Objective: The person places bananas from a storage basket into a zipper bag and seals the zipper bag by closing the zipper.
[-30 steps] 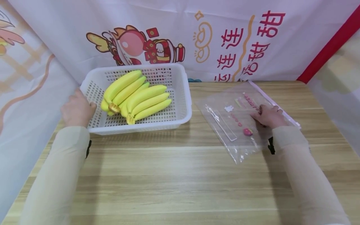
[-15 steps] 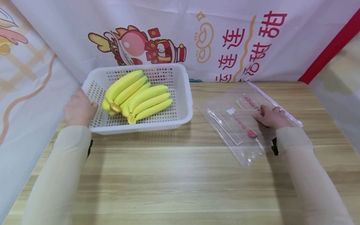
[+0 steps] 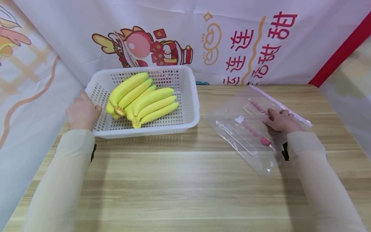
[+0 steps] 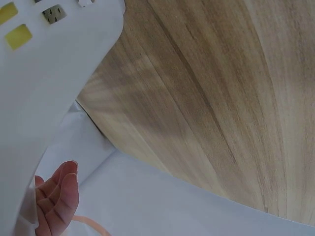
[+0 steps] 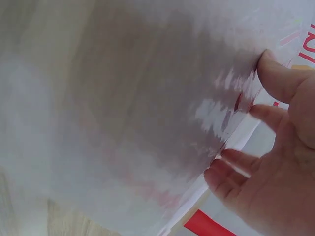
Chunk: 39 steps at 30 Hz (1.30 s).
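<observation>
My left hand [image 3: 83,112] grips the left end of a white plastic basket [image 3: 150,129] with perforated walls. In the left wrist view, fingers [image 4: 58,196] curl beyond the basket wall [image 4: 44,98]. Two bunches of yellow bananas [image 3: 153,104] lie in the basket. On the right, my right hand [image 3: 284,121] pinches a clear zip bag [image 3: 232,129] with pink lettering and a strawberry print. Its zip strip runs just past the hand. The right wrist view shows the thumb and fingertips at the bag's film [image 5: 147,123], fingers spread along that edge.
A wooden table [image 3: 174,187] lies under everything. Behind it hangs a white printed cloth [image 3: 197,19] with red characters, and a similar cloth [image 3: 32,96] borders the left. A red strip [image 3: 342,45] runs down the back right corner.
The bag has turned under my right hand, its near corner swinging right and toward me. The whole head view has shifted slightly; basket, bananas and left hand keep their arrangement.
</observation>
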Each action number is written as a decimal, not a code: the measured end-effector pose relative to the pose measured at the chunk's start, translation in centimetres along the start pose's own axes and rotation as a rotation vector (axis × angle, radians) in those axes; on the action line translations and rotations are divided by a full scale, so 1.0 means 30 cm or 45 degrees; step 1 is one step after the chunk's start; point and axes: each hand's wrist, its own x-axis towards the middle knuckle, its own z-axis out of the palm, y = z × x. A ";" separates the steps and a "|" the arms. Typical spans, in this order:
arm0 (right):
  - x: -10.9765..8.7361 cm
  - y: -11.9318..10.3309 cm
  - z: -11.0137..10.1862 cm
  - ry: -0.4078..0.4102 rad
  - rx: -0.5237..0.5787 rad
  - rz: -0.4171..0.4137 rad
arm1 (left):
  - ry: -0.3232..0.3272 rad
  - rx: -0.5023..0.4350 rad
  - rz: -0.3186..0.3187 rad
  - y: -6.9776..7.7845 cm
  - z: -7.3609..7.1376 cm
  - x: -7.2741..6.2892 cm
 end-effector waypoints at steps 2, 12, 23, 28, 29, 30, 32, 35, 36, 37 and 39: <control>0.005 0.000 -0.001 0.012 -0.011 -0.037 | 0.002 0.006 0.004 0.001 0.000 0.000; 0.028 -0.012 0.005 0.025 0.021 -0.142 | 0.017 0.018 0.013 -0.001 0.001 -0.001; 0.040 -0.038 0.000 0.069 0.033 -0.065 | 0.009 0.015 0.017 -0.004 0.005 0.001; 0.032 -0.047 0.002 0.064 0.033 -0.034 | 0.013 0.004 0.011 -0.001 0.008 0.004; 0.030 -0.049 0.003 0.062 0.035 -0.029 | 0.012 0.004 0.010 -0.001 0.008 0.005; 0.027 -0.052 0.004 0.057 0.041 -0.020 | 0.011 0.006 0.009 -0.001 0.008 0.006; 0.022 -0.057 0.007 0.051 0.052 -0.014 | 0.007 0.007 0.006 -0.001 0.007 0.006; 0.020 -0.059 0.011 0.061 0.047 -0.031 | 0.001 0.011 0.006 -0.002 0.005 0.005; 0.021 -0.058 0.012 0.065 0.046 -0.039 | -0.001 0.013 0.006 -0.002 0.005 0.004; 0.022 -0.058 0.014 0.071 0.042 -0.049 | -0.001 0.015 0.007 -0.001 0.004 0.002; 0.026 -0.056 0.016 0.081 0.037 -0.068 | -0.001 0.016 0.008 0.000 0.003 0.000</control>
